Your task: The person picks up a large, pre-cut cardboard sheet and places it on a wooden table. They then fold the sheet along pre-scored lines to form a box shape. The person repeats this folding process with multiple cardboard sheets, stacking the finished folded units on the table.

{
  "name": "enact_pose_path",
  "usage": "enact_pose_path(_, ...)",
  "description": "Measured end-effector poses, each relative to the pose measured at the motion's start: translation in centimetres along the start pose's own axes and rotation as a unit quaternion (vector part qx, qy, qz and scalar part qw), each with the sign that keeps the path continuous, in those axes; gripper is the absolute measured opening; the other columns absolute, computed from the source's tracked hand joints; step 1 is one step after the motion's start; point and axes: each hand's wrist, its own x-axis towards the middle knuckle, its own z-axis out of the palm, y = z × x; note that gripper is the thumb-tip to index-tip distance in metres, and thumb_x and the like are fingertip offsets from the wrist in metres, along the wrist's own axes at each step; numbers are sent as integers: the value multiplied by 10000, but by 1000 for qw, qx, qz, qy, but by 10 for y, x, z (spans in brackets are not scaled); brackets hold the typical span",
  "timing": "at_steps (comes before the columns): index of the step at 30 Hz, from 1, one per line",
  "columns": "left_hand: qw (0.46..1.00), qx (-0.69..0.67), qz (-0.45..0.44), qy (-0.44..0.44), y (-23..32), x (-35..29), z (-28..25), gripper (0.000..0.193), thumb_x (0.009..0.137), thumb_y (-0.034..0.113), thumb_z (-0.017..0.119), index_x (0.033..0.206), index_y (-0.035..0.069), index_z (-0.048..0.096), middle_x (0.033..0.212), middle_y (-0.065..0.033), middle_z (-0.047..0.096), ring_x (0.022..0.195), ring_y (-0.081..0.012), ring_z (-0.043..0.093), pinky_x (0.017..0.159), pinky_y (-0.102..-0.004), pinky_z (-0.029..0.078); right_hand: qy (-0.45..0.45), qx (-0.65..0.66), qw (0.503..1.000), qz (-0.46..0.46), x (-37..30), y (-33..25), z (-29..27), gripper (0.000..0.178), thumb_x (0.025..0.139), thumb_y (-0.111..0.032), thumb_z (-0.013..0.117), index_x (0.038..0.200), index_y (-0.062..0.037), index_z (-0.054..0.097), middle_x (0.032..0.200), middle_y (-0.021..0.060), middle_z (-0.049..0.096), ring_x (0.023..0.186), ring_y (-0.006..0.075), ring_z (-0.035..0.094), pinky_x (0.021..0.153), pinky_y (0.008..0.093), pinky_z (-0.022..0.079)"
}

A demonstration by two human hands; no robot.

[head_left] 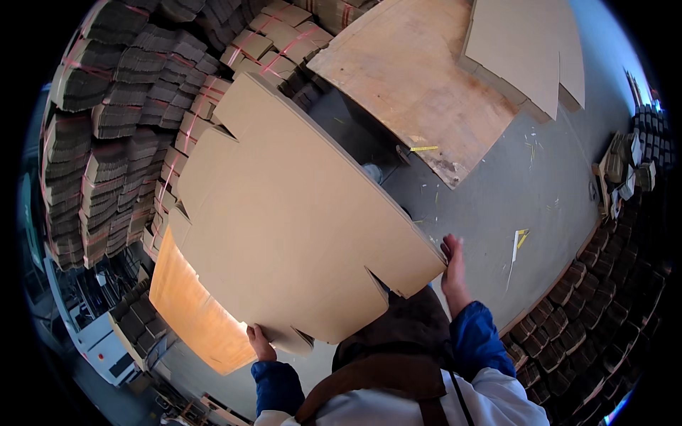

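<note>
A large brown cardboard sheet [284,206] with slots cut in its edges spans the middle of the view, slanting in front of me. Its long far edge looks thick, and I cannot tell whether several sheets lie together. My left hand [261,344] is closed on the near left edge, its fingers partly hidden by the board. At the right corner, my right hand [455,273] rests with its palm side against the edge, fingers stretched out and pointing away from me.
Beyond the sheet stands a wooden board table [419,78] with more cardboard sheets [518,53] on it. An orange-brown wooden panel [195,305] shows at left. Strapped cardboard stacks [121,128] rise at left; more bundles [590,305] line the right. Scraps [521,238] litter the grey floor.
</note>
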Motion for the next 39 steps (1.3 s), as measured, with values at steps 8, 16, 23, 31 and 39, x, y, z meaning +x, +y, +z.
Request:
enact_pose_path(8,994,20,-101,-49,26,11,-10,280,1000,408,492,922,142,526,746,44,422,716,-88,397,632,-292,386,-375,-252,892,-31,43,-103,118,722,921,-509,600,1348,64,498,1259,177,613,1140,230,581,974,321,443)
enact_pose_path(16,991,6,-128,-47,22,11,-9,273,1002,412,490,1010,147,556,800,35,421,754,-95,402,741,-347,429,-338,-392,849,-107,44,-113,135,713,851,-424,699,1278,118,516,1116,243,652,1008,276,645,900,341,487)
enact_pose_path(23,989,-8,-146,-31,19,14,-9,249,1002,391,490,997,150,555,779,37,391,741,-98,399,746,-356,442,-361,-364,849,-130,51,-107,135,727,835,-494,668,1188,131,547,1056,304,634,1021,396,620,884,421,488)
enact_pose_path(31,990,-5,-144,-15,24,10,-5,233,1000,372,503,982,146,558,776,34,410,741,-99,415,720,-338,425,-363,-379,840,-138,52,-112,134,773,845,-528,637,1210,143,521,1082,340,619,1048,458,606,903,452,487)
enact_pose_path(39,992,70,-105,16,28,13,-5,277,995,330,528,1054,60,547,870,-14,495,843,-157,481,749,-351,424,-356,-384,841,-136,55,-109,133,811,838,-554,630,1231,143,504,1110,352,604,1084,467,585,918,461,481)
